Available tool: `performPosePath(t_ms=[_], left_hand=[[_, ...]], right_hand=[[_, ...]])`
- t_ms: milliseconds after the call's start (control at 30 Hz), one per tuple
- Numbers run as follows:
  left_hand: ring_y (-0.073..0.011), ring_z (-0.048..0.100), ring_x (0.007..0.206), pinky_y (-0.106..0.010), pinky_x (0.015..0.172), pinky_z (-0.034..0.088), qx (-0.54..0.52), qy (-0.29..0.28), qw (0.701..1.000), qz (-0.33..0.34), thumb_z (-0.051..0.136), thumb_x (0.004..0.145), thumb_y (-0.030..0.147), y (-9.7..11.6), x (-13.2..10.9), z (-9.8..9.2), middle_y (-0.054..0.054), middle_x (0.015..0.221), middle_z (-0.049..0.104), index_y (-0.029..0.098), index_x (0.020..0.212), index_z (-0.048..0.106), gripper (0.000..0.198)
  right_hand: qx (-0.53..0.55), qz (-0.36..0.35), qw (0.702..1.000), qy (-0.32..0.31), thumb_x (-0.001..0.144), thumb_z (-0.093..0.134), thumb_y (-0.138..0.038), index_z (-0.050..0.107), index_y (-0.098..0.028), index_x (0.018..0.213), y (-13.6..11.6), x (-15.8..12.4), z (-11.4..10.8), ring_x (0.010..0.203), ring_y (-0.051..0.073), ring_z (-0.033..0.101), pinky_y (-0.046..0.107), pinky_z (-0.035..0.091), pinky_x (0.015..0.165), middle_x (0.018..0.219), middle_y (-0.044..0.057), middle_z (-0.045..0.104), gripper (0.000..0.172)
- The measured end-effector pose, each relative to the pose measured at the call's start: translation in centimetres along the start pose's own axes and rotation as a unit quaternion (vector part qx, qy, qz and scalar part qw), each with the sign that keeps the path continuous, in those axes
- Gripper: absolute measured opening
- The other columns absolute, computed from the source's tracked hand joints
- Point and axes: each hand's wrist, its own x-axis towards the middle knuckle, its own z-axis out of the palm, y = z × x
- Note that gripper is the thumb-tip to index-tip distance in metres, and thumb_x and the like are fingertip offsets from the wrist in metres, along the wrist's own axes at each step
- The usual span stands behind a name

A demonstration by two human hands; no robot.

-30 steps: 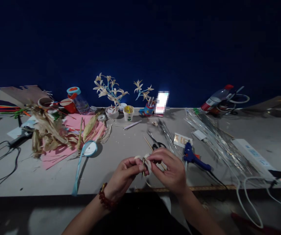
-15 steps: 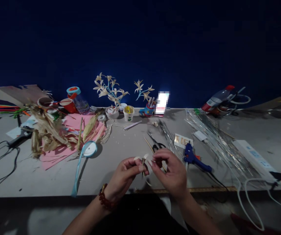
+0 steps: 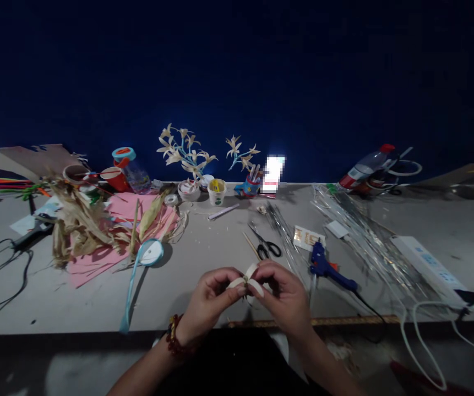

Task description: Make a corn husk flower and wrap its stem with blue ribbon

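Note:
Between my two hands is a small cream-coloured flower (image 3: 250, 271) with narrow curled petals, near the table's front edge. My left hand (image 3: 214, 294) pinches it from the left, thumb close to its centre. From the right, my right hand (image 3: 284, 294) has thumb and fingers closed on a petal. The underside of the flower is mostly hidden by my fingers. Just beyond my hands lie black-handled scissors (image 3: 266, 246) and a thin wooden stick (image 3: 251, 246). A blue glue gun (image 3: 327, 267) rests to the right of my right hand.
Dried husks (image 3: 82, 220) and pink paper (image 3: 92, 264) lie left, beside a roll of light-blue tape (image 3: 151, 252). Made-up flower stems (image 3: 187, 148) stand at the back. Bundled wires (image 3: 369, 242) and a white power strip (image 3: 426, 267) are on the right, with a bottle (image 3: 364, 168) behind.
My right hand has come in lower and closer, now gripping the flower along with my left. The petals show more spread, facing up. The scissors' handles have come into view.

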Motion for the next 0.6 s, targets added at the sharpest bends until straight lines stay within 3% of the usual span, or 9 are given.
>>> performPosePath(t_ms=[600], left_hand=[[-0.0164, 0.057, 0.074, -0.026, 0.072, 0.045, -0.001, -0.019, 1.000, 0.019, 0.076, 0.082, 0.029, 0.57, -0.27, 0.09, -0.004, 0.076, 0.066, 0.016, 0.074, 0.073, 0.016]], right_hand=[[0.011, -0.005, 1.000, -0.025, 0.083, 0.073, -0.022, 0.065, -0.021, 0.073, 0.11, -0.05, -0.14, 0.063, 0.015, 0.060, 0.025, 0.048, 0.057, 0.069, 0.001, 0.065, 0.013]])
